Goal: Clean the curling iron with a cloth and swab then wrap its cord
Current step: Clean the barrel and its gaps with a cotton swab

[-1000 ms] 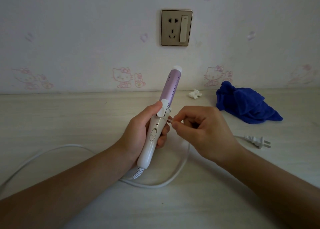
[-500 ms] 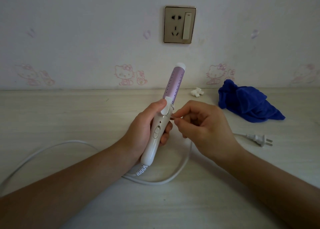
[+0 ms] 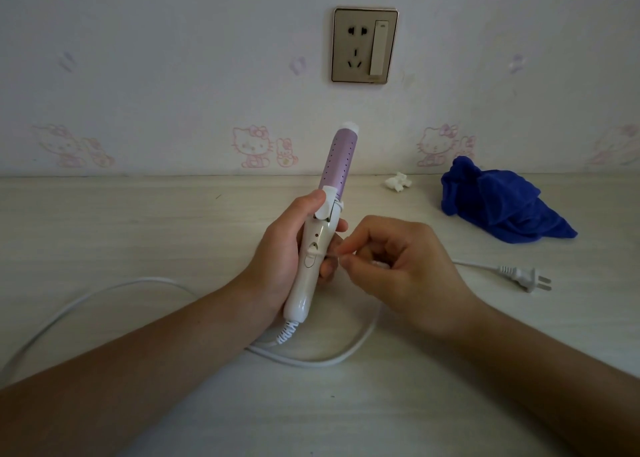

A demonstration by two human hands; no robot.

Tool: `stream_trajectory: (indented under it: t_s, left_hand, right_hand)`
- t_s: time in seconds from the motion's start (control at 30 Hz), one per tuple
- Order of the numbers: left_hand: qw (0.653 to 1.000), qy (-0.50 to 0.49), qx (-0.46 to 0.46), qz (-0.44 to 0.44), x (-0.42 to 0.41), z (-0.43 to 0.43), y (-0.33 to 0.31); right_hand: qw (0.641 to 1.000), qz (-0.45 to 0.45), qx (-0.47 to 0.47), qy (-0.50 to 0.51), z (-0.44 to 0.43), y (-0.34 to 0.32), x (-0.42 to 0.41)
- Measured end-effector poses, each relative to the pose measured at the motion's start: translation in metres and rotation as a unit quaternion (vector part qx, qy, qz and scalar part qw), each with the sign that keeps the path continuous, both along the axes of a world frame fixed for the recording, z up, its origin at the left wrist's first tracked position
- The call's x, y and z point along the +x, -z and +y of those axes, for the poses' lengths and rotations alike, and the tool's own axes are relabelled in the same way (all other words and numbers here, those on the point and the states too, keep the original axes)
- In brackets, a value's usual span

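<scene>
Pale wallpaper with faint pink cartoon cats covers the wall (image 3: 173, 58) behind a light wood-grain desk (image 3: 104, 231). At the far left the white cord (image 3: 304, 363) comes in along the desk, arcs toward the middle, passes behind the left forearm and loops under both wrists. It ends in a coiled strain relief at the base of the iron (image 3: 317, 238).

The left hand (image 3: 280, 248) grips the iron's white handle, fingers wrapped round it and thumb pressed on the clamp lever. The iron is held above the desk, nearly upright, with its purple barrel leaning a little right and away. A gold-framed socket (image 3: 363, 46) sits on the wall above the barrel's white tip.

Just right of the handle, the right hand (image 3: 405, 266) pinches a thin swab (image 3: 333, 255) between thumb and forefinger, the other fingers curled in. The swab's tip meets the handle's edge beside the switch.

Further right, a small crumpled white scrap (image 3: 398, 182) lies by the wall. The blue cloth (image 3: 498, 207) is bunched in a heap near it, and the plug (image 3: 519, 276) lies flat on the desk in front of the cloth, unplugged.
</scene>
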State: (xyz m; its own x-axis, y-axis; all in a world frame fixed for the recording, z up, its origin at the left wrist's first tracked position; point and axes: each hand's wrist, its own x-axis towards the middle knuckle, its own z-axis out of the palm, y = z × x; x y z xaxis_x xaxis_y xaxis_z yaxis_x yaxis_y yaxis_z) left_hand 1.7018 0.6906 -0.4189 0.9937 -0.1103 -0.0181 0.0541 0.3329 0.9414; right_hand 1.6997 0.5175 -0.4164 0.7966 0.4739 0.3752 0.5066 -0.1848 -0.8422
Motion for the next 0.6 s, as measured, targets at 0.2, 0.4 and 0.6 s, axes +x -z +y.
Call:
stream_trajectory:
  t_s: [0.2,0.4,0.6]
  left_hand:
    - [1.0,0.005,0.011,0.013,0.001,0.001,0.002]
    - [0.998,0.0,-0.041,0.046,-0.002,0.002,-0.005]
    - [0.998,-0.008,-0.032,0.047,-0.003,0.002,-0.004]
  right_hand:
    - [0.998,0.04,0.02,-0.05,0.0,-0.002,-0.002]
    - [0.997,0.01,-0.054,-0.058,0.005,-0.003,-0.012]
    - [0.995,0.009,-0.075,-0.061,0.004,-0.005,-0.011]
